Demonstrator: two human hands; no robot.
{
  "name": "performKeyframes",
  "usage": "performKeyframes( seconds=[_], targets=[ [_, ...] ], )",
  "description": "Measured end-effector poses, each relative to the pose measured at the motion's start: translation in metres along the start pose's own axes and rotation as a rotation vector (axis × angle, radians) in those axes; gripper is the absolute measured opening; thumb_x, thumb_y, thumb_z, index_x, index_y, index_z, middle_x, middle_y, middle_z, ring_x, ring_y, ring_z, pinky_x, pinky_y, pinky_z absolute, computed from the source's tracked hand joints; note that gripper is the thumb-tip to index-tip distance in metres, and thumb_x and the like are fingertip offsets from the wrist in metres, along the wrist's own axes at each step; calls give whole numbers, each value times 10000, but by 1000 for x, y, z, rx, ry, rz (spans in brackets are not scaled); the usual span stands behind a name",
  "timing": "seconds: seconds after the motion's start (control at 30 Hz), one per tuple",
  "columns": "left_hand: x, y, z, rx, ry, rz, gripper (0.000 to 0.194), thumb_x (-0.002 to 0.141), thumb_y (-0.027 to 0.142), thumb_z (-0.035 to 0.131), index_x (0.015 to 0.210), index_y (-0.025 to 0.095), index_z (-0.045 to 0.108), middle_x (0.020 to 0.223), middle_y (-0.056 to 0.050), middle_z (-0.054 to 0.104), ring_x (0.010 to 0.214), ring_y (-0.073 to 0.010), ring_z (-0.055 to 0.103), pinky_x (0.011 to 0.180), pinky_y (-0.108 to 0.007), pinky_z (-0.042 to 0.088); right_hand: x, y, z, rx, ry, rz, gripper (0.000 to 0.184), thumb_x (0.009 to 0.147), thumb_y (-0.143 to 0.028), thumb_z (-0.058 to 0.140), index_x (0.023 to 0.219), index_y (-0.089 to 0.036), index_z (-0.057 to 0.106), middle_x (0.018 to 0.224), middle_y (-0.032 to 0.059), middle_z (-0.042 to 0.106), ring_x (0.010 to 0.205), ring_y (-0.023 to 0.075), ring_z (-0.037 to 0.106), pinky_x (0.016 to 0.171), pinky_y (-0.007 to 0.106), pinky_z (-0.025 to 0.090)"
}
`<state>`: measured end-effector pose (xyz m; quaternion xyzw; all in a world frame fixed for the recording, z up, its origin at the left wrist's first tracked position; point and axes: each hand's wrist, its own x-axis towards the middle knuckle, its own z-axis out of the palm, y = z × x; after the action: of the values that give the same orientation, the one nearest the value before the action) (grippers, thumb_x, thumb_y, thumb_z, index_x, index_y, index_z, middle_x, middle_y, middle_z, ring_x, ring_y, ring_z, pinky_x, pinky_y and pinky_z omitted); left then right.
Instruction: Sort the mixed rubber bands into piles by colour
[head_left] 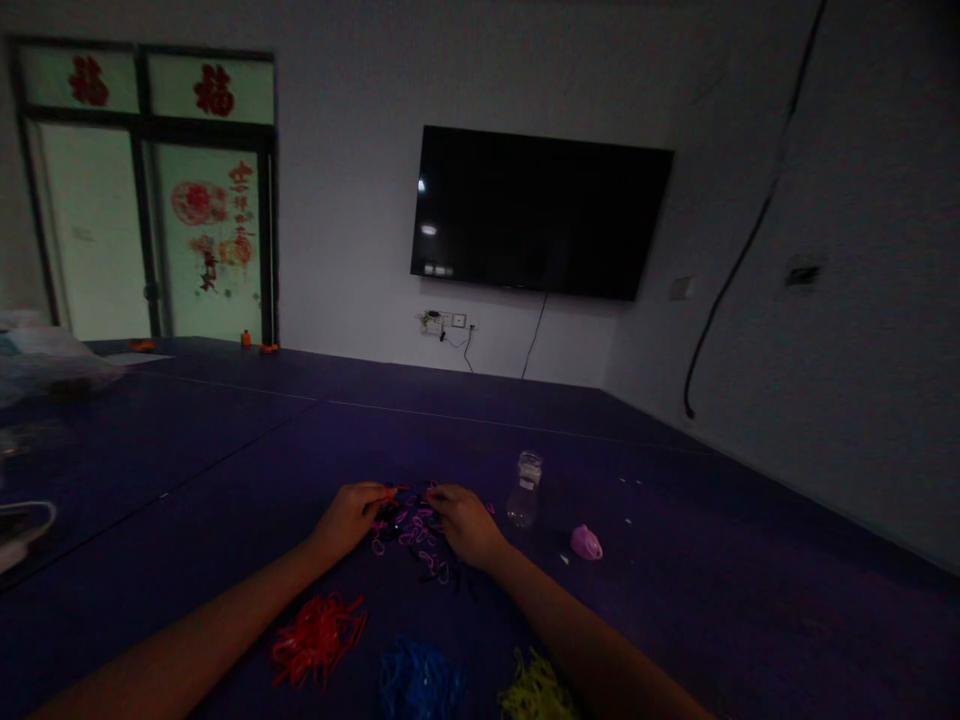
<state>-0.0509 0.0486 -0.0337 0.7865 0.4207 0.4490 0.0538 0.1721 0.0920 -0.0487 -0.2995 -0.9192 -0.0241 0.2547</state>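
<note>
A loose heap of small pink and dark rubber bands (416,527) lies on the purple surface between my two hands. At its left edge my left hand (351,517) has its fingers pinched together, with red rubber bands (390,493) at the tips. My right hand (466,522) reaches in from the other side, thumb and fingers closed at the heap's far right edge; what they grip is too small and dark to make out. Closer to me are piles of red rubber bands (319,640), blue rubber bands (420,682) and yellow rubber bands (536,690).
Right of my right hand stands a clear bottle (523,495), uncapped, with a pink lid (586,543) beside it. Small white scraps lie nearby. A plastic bag (52,355) sits at far left. Beyond the purple surface (262,450) a television (540,215) hangs on the wall.
</note>
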Motion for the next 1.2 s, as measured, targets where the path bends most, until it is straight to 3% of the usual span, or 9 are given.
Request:
performKeyframes(
  seconds=[0.33, 0.77, 1.0, 1.2],
  targets=[
    [-2, 2, 3, 33, -16, 49, 241, 870, 220, 475, 795, 167, 698, 742, -38, 696, 678, -138, 640, 645, -226, 484, 0, -1, 1, -2, -13, -3, 413, 776, -49, 394, 1099, -145, 633, 1173, 103, 610, 1098, 192, 541, 930, 317, 428],
    [-3, -2, 2, 39, 7, 66, 168, 810, 149, 534, 791, 174, 698, 791, -40, 704, 723, -150, 647, 694, -256, 500, 0, -9, -9, 49, 24, 1, 430, 771, -15, 393, 1119, -153, 605, 1143, 102, 616, 1058, 186, 561, 904, 299, 442],
    [-2, 0, 1, 53, -40, 81, 193, 807, 110, 520, 834, 177, 698, 782, -30, 687, 719, -139, 633, 682, -245, 493, 0, -17, -15, 32, 93, -98, 423, 759, -22, 396, 1110, -137, 602, 1135, 112, 614, 1050, 187, 561, 897, 314, 451],
    [-5, -1, 6, 93, -67, 209, 246, 794, 62, 482, 898, 176, 674, 830, -35, 663, 793, -141, 606, 720, -252, 486, -3, -26, -17, -26, 16, -246, 445, 781, -61, 401, 1194, -139, 548, 1218, 120, 570, 1092, 196, 538, 916, 347, 440]
  ],
)
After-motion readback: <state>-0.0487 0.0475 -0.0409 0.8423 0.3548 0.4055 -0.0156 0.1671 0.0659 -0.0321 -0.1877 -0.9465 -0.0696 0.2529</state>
